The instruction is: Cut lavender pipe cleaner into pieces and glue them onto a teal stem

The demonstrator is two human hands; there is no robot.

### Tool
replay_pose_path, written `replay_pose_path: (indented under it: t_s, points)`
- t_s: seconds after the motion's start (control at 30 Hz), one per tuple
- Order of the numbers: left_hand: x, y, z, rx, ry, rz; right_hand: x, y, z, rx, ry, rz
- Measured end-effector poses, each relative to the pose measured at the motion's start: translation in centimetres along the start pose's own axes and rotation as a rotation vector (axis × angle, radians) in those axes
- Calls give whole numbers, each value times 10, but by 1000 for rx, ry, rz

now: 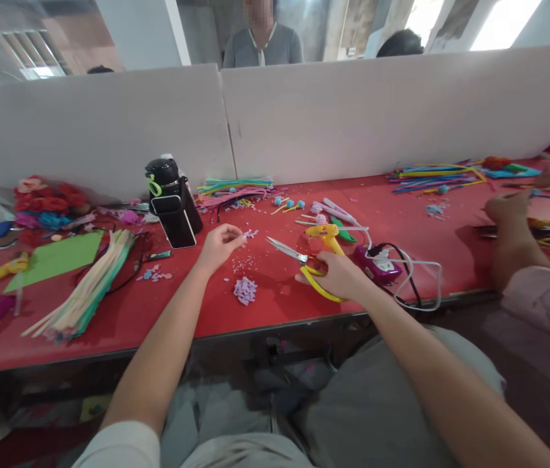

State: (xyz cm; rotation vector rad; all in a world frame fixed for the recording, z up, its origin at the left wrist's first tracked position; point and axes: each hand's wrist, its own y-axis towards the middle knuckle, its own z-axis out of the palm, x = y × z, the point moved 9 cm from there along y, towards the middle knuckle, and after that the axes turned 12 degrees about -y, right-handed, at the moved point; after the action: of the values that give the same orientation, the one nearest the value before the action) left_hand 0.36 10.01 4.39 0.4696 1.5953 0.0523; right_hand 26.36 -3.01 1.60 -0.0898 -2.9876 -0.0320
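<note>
My left hand is closed in a pinch at a small lilac piece, beside a few lilac bits on the red table. My right hand is wrapped round the yellow handles of a pair of scissors, whose blades point left toward my left hand and look slightly apart. Between and below the hands lies a pile of lilac pieces. Just behind my right hand is a yellow glue gun, near a purple power block with a white cable.
A black bottle with a phone against it stands left of my left hand. Pipe cleaners lie farther left, by a green sheet. On the right, a co-worker's hand rests over the table. A white partition runs behind.
</note>
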Motion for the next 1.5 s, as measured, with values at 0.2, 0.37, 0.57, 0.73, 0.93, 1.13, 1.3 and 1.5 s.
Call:
replay_pose_path:
  t_s: [0.2, 0.37, 0.57, 0.73, 0.93, 1.13, 1.3, 1.5]
  points:
    - [6, -24, -12, -117, -153, -10, 11, 11, 10, -103, 93, -97]
    - [7, -27, -4, -69, -196, 16, 21, 12, 10, -191, 248, -183]
    - [6, -28, 2, 3, -226, 39, 24, 8, 18, -195, 302, -174]
    - [3, -31, 8, 32, -223, 17, 23, 8, 23, -189, 332, -171]
    - [-3, -34, 16, 68, -147, 45, 34, 7, 22, -183, 332, -189]
    - [-5, -34, 12, 37, -86, 69, 38, 11, 23, -166, 336, -163]
    - [-1, -33, 11, 28, -69, 53, 38, 11, 24, -186, 328, -160]
    - [4, -33, 12, 55, -41, 35, 37, 11, 28, -173, 296, -144]
